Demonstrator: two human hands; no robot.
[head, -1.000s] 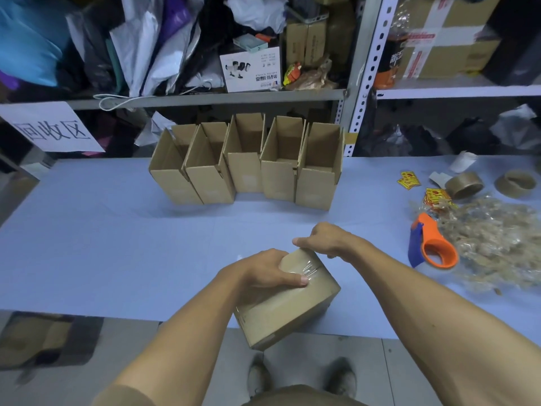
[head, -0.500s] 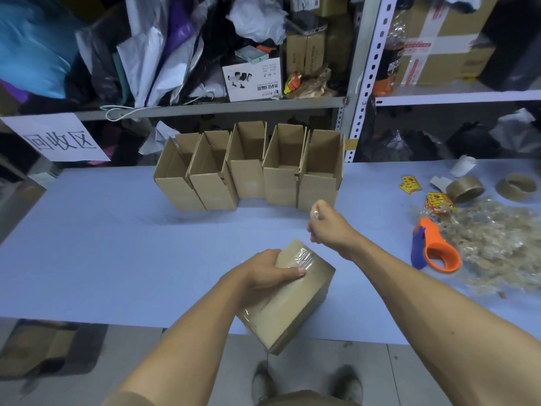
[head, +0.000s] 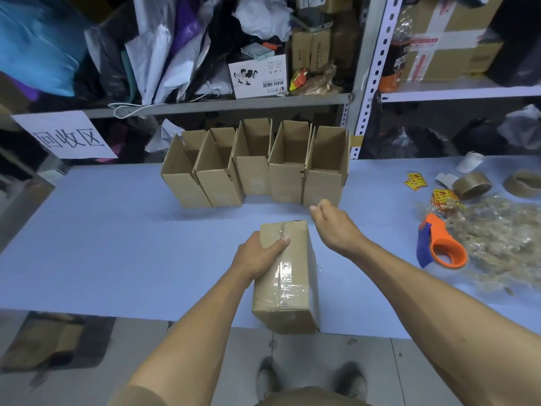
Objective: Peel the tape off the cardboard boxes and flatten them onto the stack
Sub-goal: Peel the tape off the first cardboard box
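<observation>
A closed cardboard box point(head: 295, 303) lies lengthwise at the blue table's point(head: 117, 244) front edge, its near end past the edge. Clear tape point(head: 285, 276) still covers the near half of its top seam; the far half shows bare cardboard. My left hand point(head: 260, 253) grips the box's left top edge, thumb across the seam. My right hand point(head: 333, 227) hovers just right of the box's far end, thumb and forefinger pinched together, seemingly on a small clear tape piece that barely shows.
Several open cardboard boxes point(head: 254, 171) stand in a row at the table's back. To the right lie an orange and blue tape dispenser point(head: 439, 247), a heap of peeled tape point(head: 497, 244), two tape rolls point(head: 471, 186) and yellow stickers point(head: 414, 180). Cluttered shelves rise behind.
My right hand pulled tape up off the box's far end, then came down beside it. The box turned from diagonal to lengthwise under my left hand.
</observation>
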